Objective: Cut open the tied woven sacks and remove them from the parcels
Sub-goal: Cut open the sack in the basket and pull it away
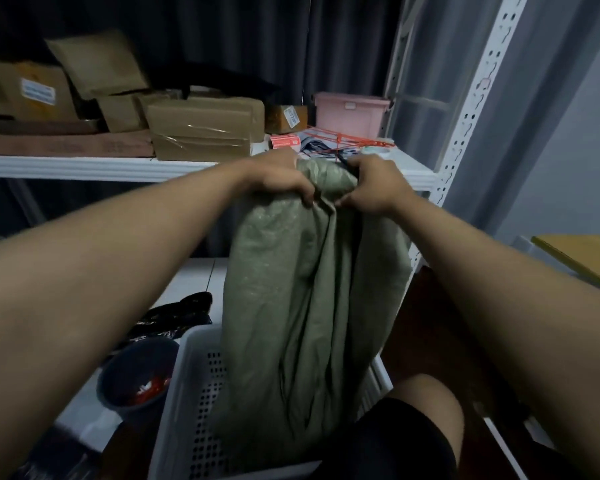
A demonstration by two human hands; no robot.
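Observation:
A tall grey-green woven sack (302,306) stands upright in a white perforated plastic basket (191,393), its top bunched together. My left hand (278,180) grips the bunched neck from the left, fingers curled into the fabric. My right hand (371,185) grips the neck from the right, with a dark cord or tool tip poking out just above its fingers. Whatever the sack holds is hidden inside it.
A white shelf (84,166) behind carries several brown cardboard parcels (201,131), a pink lidded box (352,114), red cable ties (336,138) and a red label roll (284,142). A dark bowl (136,379) and a black bag (177,315) lie left of the basket. A white perforated upright (478,84) stands right.

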